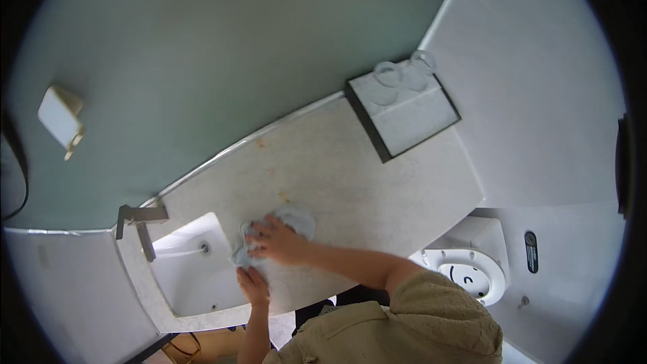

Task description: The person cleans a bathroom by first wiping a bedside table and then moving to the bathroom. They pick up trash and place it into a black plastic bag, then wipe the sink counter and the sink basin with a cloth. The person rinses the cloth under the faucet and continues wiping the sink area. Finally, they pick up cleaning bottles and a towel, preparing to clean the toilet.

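My right hand [278, 240], fingers spread, lies on a pale blue-grey cloth [246, 253] on the stone-look countertop [343, 187], just right of the sink. The palm side is hidden, so how firmly it grips the cloth does not show. My left hand [253, 284] is at the cloth's lower edge, by the sink's right rim, with its fingertips against or beside the cloth. A round, translucent pale thing [298, 220] lies partly behind my right hand. The white rectangular sink [192, 283] stands left of both hands, and water seems to run from the grey faucet [145, 240] into it.
A dark-edged tray or box [419, 126] at the counter's back right bears clear glass-like round items [388, 75]. Small orange-brown stains [284, 197] mark the counter. A large mirror [242, 60] rises behind it. A white toilet [493, 278] stands at the lower right.
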